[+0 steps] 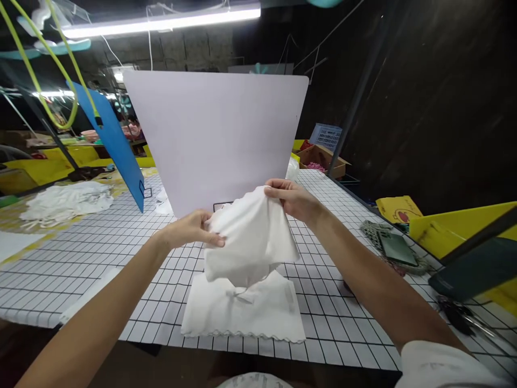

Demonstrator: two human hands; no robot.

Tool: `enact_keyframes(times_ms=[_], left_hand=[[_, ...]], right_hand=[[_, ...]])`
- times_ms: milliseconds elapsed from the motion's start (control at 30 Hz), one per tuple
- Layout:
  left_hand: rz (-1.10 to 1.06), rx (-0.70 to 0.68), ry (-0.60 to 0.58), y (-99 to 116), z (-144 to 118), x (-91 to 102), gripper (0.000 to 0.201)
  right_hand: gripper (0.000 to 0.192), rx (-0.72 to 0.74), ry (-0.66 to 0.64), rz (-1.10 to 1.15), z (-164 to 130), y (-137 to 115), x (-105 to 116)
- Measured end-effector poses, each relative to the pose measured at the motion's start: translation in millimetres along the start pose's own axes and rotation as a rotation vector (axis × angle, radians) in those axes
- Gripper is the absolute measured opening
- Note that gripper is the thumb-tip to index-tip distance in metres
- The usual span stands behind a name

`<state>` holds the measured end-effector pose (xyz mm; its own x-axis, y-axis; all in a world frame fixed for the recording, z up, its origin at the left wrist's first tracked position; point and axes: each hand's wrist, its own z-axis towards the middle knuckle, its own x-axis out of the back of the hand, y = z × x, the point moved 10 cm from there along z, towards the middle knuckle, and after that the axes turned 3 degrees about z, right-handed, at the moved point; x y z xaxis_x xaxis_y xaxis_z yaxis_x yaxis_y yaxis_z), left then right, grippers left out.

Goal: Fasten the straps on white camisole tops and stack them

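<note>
Nearest the camera, two bare forearms reach forward from the lower corners and meet over the gridded surface [121, 226]. The left hand [189, 229] is turned palm inward, its fingers pinched on the left edge of a white cloth [252, 237]; the right hand [293, 199] sits a little higher and farther out, knuckles up, gripping the cloth's top edge. The cloth is held up off the surface between both hands and hangs down in loose folds, its long axis running roughly vertical, its lower end just above or touching a folded white cloth [242, 312] that lies flat below the hands with its scalloped hem toward the near edge of the surface. Beyond the hands stands a pale upright board [218, 134]; a blue board [109, 134] leans out to the left of the left hand. Bare grid lies open on both sides of the hands. Well to the right of the right hand, scissors [460, 318] lie near the surface's right edge.
</note>
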<state>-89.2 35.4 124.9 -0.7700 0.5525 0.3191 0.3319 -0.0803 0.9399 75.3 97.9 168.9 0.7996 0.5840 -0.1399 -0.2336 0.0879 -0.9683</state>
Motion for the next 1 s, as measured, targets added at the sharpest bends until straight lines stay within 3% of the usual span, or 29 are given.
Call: enact_keyframes(times_ms=[167,400,600,800,900,1000], left_hand=[[-0.143,-0.116,0.139,-14.5,-12.4,31.5,0.032],[-0.287,-0.136,0.384,-9.9,-28.4,70.2,0.048],[-0.256,-0.159,0.390,3.6,-35.8,77.2,0.044],[-0.257,-0.134,0.429,0.0,-36.5,82.4,0.045],[-0.258,-0.104,0.478,-1.9,-39.7,88.2,0.049],[-0.169,-0.065,0.498,-0.2,-45.2,89.6,0.049]], right_hand=[[0.031,-0.010,0.027,0.084,-5.4,-0.1,19.4],[0.032,-0.003,0.086,0.051,-2.4,1.0,35.9],[0.039,-0.031,0.129,-0.002,-6.2,-0.7,47.4],[0.041,-0.016,0.154,-0.075,-11.6,-9.6,52.0],[0.040,-0.024,0.023,-0.275,-13.7,-11.4,42.4],[0.034,0.090,-0.047,-0.714,-14.6,-18.0,38.2]])
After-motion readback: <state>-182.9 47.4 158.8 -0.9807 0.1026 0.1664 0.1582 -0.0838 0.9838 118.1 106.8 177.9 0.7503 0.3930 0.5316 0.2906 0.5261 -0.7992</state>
